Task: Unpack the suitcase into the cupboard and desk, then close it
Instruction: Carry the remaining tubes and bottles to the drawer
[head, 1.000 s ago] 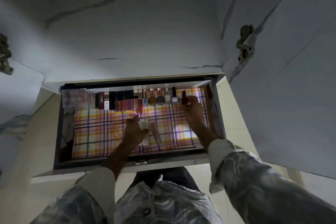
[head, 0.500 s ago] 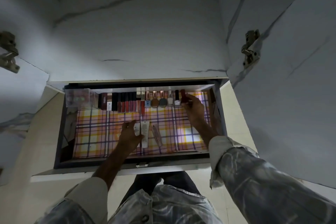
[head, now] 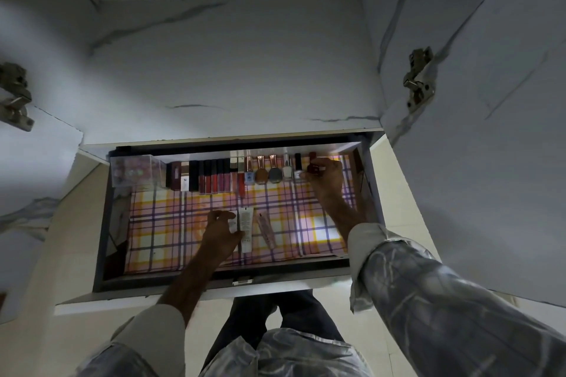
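Note:
An open cupboard drawer [head: 101, 223] lined with pink and yellow plaid paper holds a back row of lipsticks [head: 211, 176] and nail polish bottles [head: 274, 170]. My right hand [head: 326, 182] pinches a dark red nail polish bottle [head: 312, 164] at the right end of that row. My left hand [head: 222, 231] grips a small white tube [head: 233, 222] lying mid-drawer. Beside it lie a larger white tube [head: 246, 228] and a slim pink tube [head: 266, 231]. The suitcase is out of view.
A clear plastic box [head: 134, 171] sits in the drawer's back left corner. Open cupboard doors with metal hinges [head: 418, 81] stand left and right. A marbled shelf [head: 232, 70] runs above the drawer. Tiled floor and my legs lie below.
My right hand has shifted the red bottle slightly right along the row. My left hand has closed onto the small white tube.

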